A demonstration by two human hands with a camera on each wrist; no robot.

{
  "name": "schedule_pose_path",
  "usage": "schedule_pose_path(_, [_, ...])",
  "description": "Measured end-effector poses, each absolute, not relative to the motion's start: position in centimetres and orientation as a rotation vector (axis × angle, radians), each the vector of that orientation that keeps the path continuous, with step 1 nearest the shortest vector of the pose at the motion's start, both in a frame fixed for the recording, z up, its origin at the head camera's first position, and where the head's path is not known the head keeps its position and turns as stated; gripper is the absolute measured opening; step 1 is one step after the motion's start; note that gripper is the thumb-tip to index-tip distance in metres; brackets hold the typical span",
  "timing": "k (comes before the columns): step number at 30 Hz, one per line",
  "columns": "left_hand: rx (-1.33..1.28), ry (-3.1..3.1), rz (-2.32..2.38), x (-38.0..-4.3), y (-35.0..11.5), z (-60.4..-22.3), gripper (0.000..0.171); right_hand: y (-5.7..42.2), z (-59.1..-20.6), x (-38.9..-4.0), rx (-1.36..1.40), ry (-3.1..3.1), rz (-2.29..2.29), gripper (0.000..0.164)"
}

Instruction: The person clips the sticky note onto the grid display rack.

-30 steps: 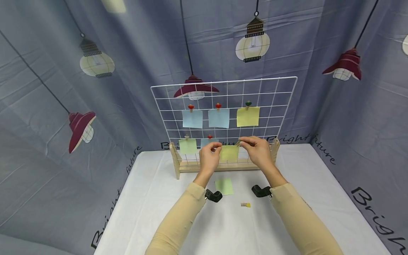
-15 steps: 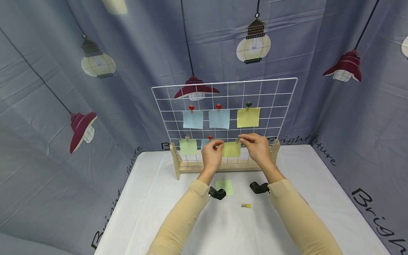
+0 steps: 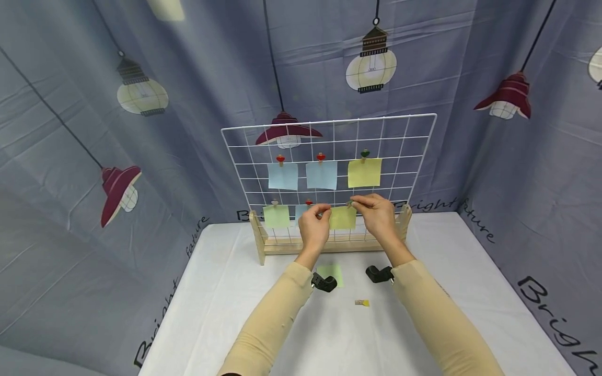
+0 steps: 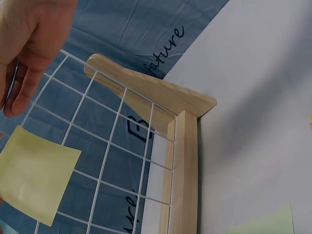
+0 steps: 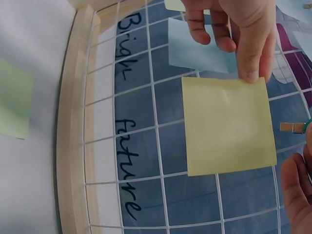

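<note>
In front of the white wire grid, a yellow sticky note hangs from my left hand, which pinches its upper left corner between thumb and finger. Past the note's other top corner, my right hand pinches a small wooden clothespin with a green heart. In the right wrist view the clothespin's tip points at the note's top edge, with a small gap showing between them. The left wrist view shows the note and my right hand; my left hand is almost wholly out of it.
Clipped to the grid are two blue notes, a yellow note, a green note and a partly hidden blue note. A wooden base carries the grid. On the white table lie a green note and a small yellow-ended clip.
My left hand has shifted right and slightly up with the yellow note. My right hand, with the clothespin, has risen a little.
</note>
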State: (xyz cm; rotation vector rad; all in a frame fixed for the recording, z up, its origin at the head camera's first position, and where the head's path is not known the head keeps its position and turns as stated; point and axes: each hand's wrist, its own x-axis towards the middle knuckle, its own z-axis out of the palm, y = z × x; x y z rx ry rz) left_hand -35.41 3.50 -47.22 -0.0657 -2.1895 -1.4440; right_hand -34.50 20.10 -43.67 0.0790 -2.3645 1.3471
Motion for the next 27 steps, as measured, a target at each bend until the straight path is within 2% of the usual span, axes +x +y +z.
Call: schedule_pose_path(27, [0.067,-2.124,-1.46,-35.5,4.5,-47.1,0.006,18.3,-43.7,-36.1,0.024,-2.323,1.504,0.019])
